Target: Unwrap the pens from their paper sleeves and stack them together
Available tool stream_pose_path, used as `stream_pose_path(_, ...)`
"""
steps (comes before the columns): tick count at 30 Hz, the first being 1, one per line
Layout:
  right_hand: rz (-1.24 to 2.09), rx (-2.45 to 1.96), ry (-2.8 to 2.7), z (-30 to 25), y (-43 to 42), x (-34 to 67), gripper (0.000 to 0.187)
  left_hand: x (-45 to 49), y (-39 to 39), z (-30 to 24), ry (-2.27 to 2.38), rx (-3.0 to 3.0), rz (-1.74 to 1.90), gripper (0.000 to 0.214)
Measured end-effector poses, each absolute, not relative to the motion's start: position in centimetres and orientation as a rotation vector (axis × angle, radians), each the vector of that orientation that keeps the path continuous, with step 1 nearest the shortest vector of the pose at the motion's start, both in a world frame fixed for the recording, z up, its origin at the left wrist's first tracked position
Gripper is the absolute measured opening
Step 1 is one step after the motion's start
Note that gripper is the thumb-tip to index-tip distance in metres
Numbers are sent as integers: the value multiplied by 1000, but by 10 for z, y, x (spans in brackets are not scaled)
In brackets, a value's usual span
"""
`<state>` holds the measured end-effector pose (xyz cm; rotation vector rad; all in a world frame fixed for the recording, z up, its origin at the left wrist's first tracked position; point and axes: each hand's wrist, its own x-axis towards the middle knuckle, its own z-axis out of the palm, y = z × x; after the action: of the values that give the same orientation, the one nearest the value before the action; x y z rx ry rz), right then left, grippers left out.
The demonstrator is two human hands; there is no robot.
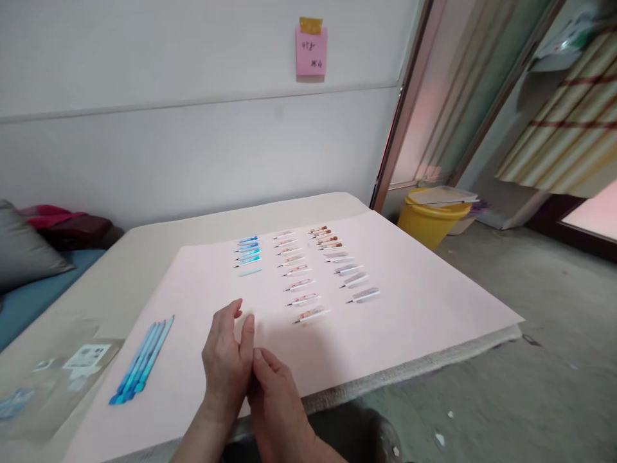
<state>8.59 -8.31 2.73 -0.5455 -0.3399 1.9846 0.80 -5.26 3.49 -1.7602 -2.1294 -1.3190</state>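
Head view: the left hand (224, 360) is unclenched, thumb and fingers apart; I cannot tell whether the right hand (279, 395), touching it, grips anything. On the pink sheet (409, 308), I count: long blue pens (146, 360), left, about four; beyond the hands, blue row (250, 260), five; patterned row (311, 314), eight; brown-and-grey row (365, 295), eight. Probably light, stiff, smooth; grip mid-barrel.

There are two hands (225, 352), four grey-and-white pens (366, 294), four brown-topped pens (332, 246), one yellow bucket (429, 222) and one pink note (311, 58).
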Motion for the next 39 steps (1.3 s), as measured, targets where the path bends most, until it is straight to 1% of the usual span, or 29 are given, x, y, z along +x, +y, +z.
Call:
stream_pose_path(5, 2066, -695, -362, 31, -85, 86, 13, -17, -48, 38, -2215, -1603, -1313, 28)
stream_pose_path(9, 2051, -852, -617, 33, -89, 86, 8, -34, -41, 34, -2284, -1506, -1305, 28)
stream_pose_path(13, 1991, -799, -930, 35, -92, 86, 7, -31, -37, 29, -2402, -1586, -1274, 31)
stream_pose_path(18, 2048, -745, -987, 34, -95, 88, 2, -23, -36, 23, -2431, -1711, -1173, 33)
stream_pose_path(21, 2051, -759, -990, 34, -94, 90, 11, -25, -35, 20, -2402, -1758, -1145, 28)
stream_pose_path(24, 2034, -800, -1036, 36, -93, 91, 16, -27, -35, 19, -2335, -1811, -1112, 22)
stream_pose_path(26, 2048, -826, -1041, 36, -93, 90, 18, -27, -35, 19, -2307, -1830, -1078, 21)
stream_pose_path(32, 2054, -876, -1064, 28, -92, 86, 19, -27, -36, 16, -2328, -1869, -999, 29)
stream_pose_path(36, 1995, -1041, -1159, 25, -89, 83, 18, -31, -30, 6, -2379, -1918, -993, 23)
stream_pose_path(39, 1988, -1050, -1216, 25, -87, 82, 20, -34, -13, -2, -2435, -1970, -867, 24)
